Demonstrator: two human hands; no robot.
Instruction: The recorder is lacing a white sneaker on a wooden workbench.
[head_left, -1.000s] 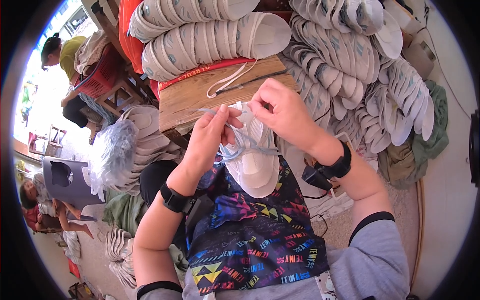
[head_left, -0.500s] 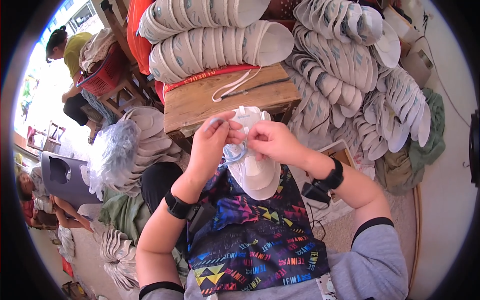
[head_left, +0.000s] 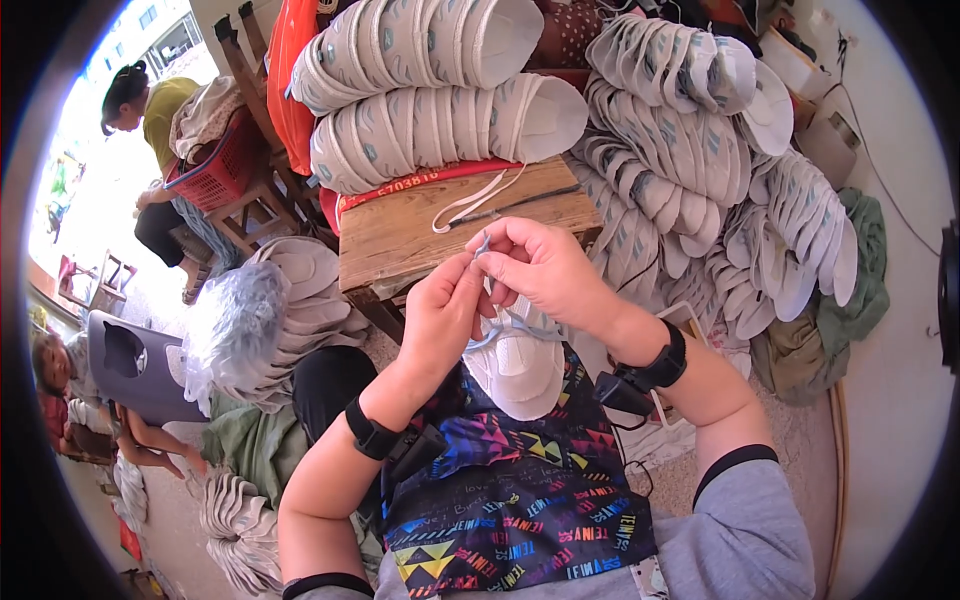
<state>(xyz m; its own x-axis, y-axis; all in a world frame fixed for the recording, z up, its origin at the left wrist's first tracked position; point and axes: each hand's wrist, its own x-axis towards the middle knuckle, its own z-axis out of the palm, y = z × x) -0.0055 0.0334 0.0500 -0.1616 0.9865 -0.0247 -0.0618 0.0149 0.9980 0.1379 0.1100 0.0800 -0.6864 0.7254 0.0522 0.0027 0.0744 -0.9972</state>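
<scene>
A white shoe upper (head_left: 522,378) rests toe toward me at the top of my patterned apron (head_left: 520,480). Light blue shoelace (head_left: 540,329) crosses over its front part. Above the upper, my left hand (head_left: 448,303) and my right hand (head_left: 545,268) meet, fingertips touching. Both are closed in a pinch on the lace, and a short bit of it sticks up between the fingers. My hands hide the far end of the upper.
Ahead stands a wooden bench (head_left: 400,240) bearing rows of nested shoe uppers (head_left: 400,135) and a loose white strap. More uppers (head_left: 670,130) are heaped at right. A plastic bag of blue laces (head_left: 235,320) lies left. Two people are at far left.
My hands have come together and now pinch the lace above the upper; before, they were slightly apart. The lace has been drawn up, and the view has shifted a little.
</scene>
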